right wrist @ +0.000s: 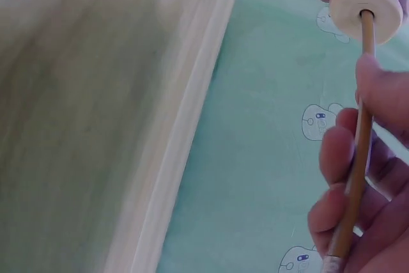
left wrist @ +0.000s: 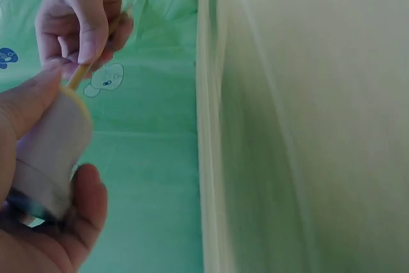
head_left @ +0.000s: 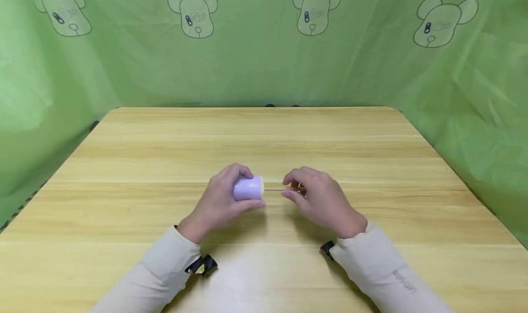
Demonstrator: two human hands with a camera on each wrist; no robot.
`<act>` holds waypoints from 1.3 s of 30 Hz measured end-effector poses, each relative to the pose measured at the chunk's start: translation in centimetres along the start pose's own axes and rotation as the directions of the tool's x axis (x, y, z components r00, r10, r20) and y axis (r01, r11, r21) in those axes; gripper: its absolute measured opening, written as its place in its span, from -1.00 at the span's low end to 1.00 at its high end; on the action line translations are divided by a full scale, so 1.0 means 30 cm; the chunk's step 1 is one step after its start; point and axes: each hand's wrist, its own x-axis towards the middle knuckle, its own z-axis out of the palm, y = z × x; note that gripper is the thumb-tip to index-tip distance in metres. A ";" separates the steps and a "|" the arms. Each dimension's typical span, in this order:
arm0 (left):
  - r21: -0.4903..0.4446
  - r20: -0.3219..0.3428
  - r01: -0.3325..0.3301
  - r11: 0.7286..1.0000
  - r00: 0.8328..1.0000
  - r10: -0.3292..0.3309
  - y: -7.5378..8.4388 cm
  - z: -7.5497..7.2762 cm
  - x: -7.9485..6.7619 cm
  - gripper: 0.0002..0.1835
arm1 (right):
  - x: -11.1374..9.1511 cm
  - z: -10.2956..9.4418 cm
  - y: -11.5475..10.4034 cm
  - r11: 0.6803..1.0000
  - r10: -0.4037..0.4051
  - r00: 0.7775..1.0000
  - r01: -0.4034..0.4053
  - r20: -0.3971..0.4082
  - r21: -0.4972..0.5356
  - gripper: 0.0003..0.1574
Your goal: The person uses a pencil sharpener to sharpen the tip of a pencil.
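My left hand (head_left: 218,198) holds a small purple pencil sharpener (head_left: 246,189) on its side above the table. Its cream end face (right wrist: 348,14), with a round hole in the middle, is turned toward the right. A slim yellow-brown pencil (right wrist: 363,139) has one end in that hole. My right hand (head_left: 323,200) pinches the pencil between thumb and fingers, a short way from the sharpener. The pencil's far end runs back under the palm and ends in a pale band. Its tip inside the sharpener is hidden.
Both hands are over the middle of a light wood table (head_left: 264,134). Green curtains (head_left: 255,65) with bear-head outlines hang behind it and at both sides. Black straps (head_left: 203,265) show at the sleeve cuffs.
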 end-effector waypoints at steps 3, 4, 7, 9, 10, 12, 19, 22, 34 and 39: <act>0.063 0.018 -0.061 0.996 0.998 0.060 -0.002 -0.008 0.002 -0.44 | -0.003 0.011 0.000 0.997 -0.062 0.998 0.061 -0.014 -0.048 -0.80; 0.078 0.026 -0.080 0.994 0.997 0.078 -0.002 -0.010 0.003 -0.44 | -0.003 0.014 0.000 0.995 -0.080 0.997 0.079 -0.018 -0.054 -0.81; 0.098 0.047 -0.112 0.989 0.993 0.108 -0.002 -0.015 0.005 -0.43 | -0.002 0.021 0.003 0.992 -0.116 0.993 0.114 -0.030 -0.060 -0.84; 0.097 0.050 -0.120 0.988 0.992 0.116 -0.004 -0.018 0.005 -0.43 | 0.000 0.023 0.004 0.992 -0.120 0.992 0.118 -0.037 -0.053 -0.86; 0.093 0.047 -0.123 0.988 0.992 0.119 -0.006 -0.019 0.004 -0.44 | 0.000 0.023 0.005 0.992 -0.117 0.992 0.115 -0.038 -0.046 -0.87; 0.080 0.038 -0.127 0.989 0.992 0.124 -0.011 -0.021 0.004 -0.43 | 0.002 0.021 0.006 0.994 -0.105 0.994 0.104 -0.038 -0.036 -0.87; 0.034 -0.008 -0.173 0.984 0.985 0.173 -0.027 -0.019 0.009 -0.44 | 0.004 0.012 0.009 0.996 -0.092 0.994 0.092 -0.058 -0.009 -0.86; 0.031 -0.010 -0.172 0.985 0.985 0.173 -0.028 -0.027 0.010 -0.44 | 0.003 0.002 0.015 0.995 -0.096 0.993 0.095 -0.064 -0.022 -0.86; -0.062 -0.059 -0.038 0.997 0.998 0.034 -0.028 -0.050 0.005 -0.44 | -0.008 -0.047 0.056 0.998 -0.051 0.993 0.054 -0.110 0.019 -0.85; -0.066 -0.073 -0.018 0.998 0.997 0.014 -0.029 -0.048 0.004 -0.44 | -0.011 -0.051 0.063 0.999 -0.040 0.990 0.041 -0.136 0.007 -0.83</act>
